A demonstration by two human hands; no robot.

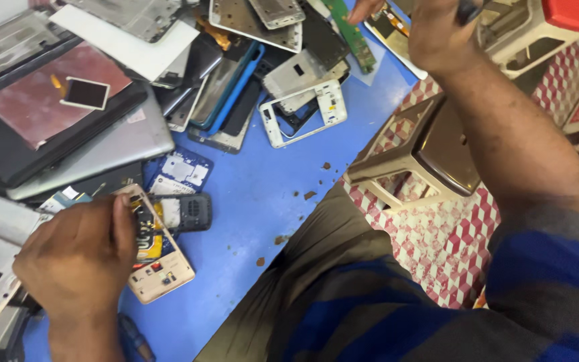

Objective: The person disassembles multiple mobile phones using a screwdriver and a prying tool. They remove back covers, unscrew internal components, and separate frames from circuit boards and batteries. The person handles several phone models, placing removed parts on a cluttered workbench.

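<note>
My left hand rests at the lower left on an opened phone body with a beige frame and exposed yellow circuit parts, gripping its upper edge. A small dark phone part lies against it on the blue table. My right hand is raised at the top right, fingers closed around a dark tool handle that is mostly cut off by the frame edge. A green circuit strip lies just left of that hand.
A heap of phone frames, screens and back covers fills the table's far and left side, including a white frame and a laptop-like slab. A brown plastic stool stands on a red-white patterned floor. A white stool with red top sits at top right.
</note>
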